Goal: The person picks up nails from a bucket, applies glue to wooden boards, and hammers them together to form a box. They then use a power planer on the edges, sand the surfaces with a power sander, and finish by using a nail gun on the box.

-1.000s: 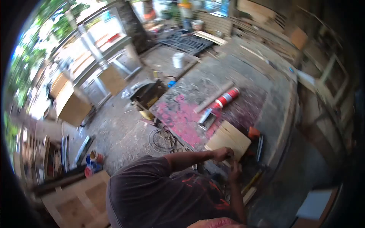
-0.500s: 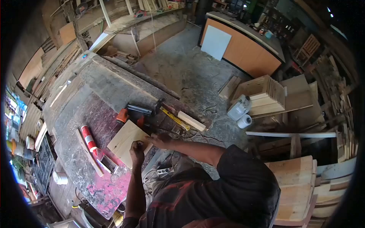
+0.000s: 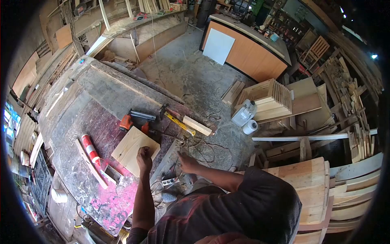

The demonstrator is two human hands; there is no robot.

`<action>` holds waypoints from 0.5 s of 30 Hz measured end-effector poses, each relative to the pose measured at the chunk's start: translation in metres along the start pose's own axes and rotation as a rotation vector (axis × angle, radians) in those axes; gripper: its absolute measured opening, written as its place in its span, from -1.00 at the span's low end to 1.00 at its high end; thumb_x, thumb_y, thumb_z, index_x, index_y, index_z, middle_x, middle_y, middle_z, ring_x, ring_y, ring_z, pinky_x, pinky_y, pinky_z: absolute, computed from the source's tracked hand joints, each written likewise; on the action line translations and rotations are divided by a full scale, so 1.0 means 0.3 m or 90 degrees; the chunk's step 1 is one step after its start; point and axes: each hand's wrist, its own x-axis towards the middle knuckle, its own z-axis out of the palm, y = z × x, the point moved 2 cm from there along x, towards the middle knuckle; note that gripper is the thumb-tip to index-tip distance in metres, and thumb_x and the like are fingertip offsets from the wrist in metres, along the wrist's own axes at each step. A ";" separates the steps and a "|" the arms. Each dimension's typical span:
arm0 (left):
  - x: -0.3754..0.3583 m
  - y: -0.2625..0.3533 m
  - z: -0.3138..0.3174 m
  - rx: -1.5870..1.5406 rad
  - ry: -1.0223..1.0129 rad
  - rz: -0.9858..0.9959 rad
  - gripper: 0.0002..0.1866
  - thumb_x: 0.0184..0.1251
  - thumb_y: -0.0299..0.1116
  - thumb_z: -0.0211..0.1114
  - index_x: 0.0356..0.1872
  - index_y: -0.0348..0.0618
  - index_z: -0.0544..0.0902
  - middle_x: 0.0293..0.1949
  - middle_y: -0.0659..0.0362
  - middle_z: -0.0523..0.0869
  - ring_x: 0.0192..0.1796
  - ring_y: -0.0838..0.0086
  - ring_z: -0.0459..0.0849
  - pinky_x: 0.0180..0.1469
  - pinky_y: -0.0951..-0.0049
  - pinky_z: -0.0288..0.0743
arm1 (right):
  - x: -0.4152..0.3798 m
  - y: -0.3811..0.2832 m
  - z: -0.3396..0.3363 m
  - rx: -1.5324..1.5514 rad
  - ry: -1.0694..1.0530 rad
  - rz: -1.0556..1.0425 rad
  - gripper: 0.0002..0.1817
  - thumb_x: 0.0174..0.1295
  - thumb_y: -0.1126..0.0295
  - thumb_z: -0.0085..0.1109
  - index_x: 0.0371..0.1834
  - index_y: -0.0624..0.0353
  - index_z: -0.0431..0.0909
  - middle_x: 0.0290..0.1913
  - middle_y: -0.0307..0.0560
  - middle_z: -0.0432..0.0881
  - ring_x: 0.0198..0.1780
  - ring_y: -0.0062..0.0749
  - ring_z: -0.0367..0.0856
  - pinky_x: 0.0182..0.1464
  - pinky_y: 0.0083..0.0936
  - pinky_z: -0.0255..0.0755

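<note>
A square-cornered pale wooden board [image 3: 129, 153] lies flat on the paint-stained workbench [image 3: 91, 118]. My left hand [image 3: 144, 159] is over its right part, the fingers curled together in a pinch; what they hold, if anything, is too small to name. Off the bench's near edge, apart from the board, is my right hand [image 3: 187, 163], a finger stretched out and nothing visible in it. An orange and black nail gun [image 3: 126, 123] lies just beyond the board. Left of the board are a red and white tube [image 3: 90, 149] and a curved wooden strip [image 3: 91, 164].
A yellow spirit level [image 3: 179, 124] and a short wood block [image 3: 197, 125] lie at the bench's far right edge. A power strip [image 3: 170, 181] and cables hang near my body. Stacked wooden frames [image 3: 268, 99] and a plastic jug [image 3: 244, 113] stand on the floor to the right.
My right hand has left the board and moved to the right, over the bench's edge. My left hand stays at the board. The whole view has shifted slightly.
</note>
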 end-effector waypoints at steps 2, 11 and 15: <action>0.011 0.002 0.000 0.009 -0.015 0.002 -0.84 0.40 -0.51 0.11 -0.17 -0.26 0.65 -0.24 -0.08 0.73 -0.16 0.01 0.74 -0.09 0.19 0.58 | -0.039 0.071 -0.029 0.018 0.012 0.040 -0.06 0.22 0.38 0.24 0.63 0.31 -0.06 0.40 0.51 0.31 0.24 0.32 0.53 0.20 0.04 0.52; 0.036 -0.142 0.060 0.051 -0.024 0.015 -0.88 0.26 -0.38 0.30 -0.34 -0.19 0.74 -0.24 -0.11 0.76 -0.15 -0.10 0.72 -0.10 -0.01 0.59 | 0.100 0.274 -1.169 -0.289 0.677 0.164 -0.55 0.35 0.33 0.19 0.25 0.25 0.42 0.19 0.20 0.56 0.11 0.00 0.62 0.12 -0.13 0.50; 0.033 -0.042 -0.004 -0.027 0.007 -0.045 -0.86 0.37 -0.40 0.23 -0.21 -0.22 0.69 -0.21 -0.09 0.73 -0.10 -0.01 0.73 -0.08 0.15 0.58 | 0.156 -0.035 -1.461 -0.133 0.916 -0.145 -0.74 0.41 0.22 0.15 -0.02 0.14 0.63 -0.01 0.00 0.72 -0.07 -0.03 0.71 -0.07 -0.13 0.55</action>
